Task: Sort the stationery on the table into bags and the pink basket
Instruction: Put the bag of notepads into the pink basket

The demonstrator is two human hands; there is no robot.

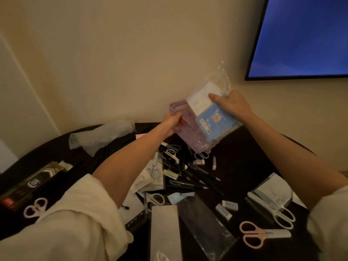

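Head view: above the cluttered desk [244, 147], her left hand [172, 122] pinches the pink basket [183, 117]; right hand [230, 104] grips the clear bag [212, 117]. Better to steady the basket while lowering the bag in.

Two hands hold things above the dark table [244, 157].
The left hand [172, 123] grips the pink basket [185, 129]; the right hand [230, 104] holds a clear bag [212, 113] with notepads against it.

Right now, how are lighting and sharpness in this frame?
Head view: dim, warm light; the bright blue screen outshines the room; wide-angle bending at the edges; the clear bag shows slight glare; the dark table swallows pen detail.
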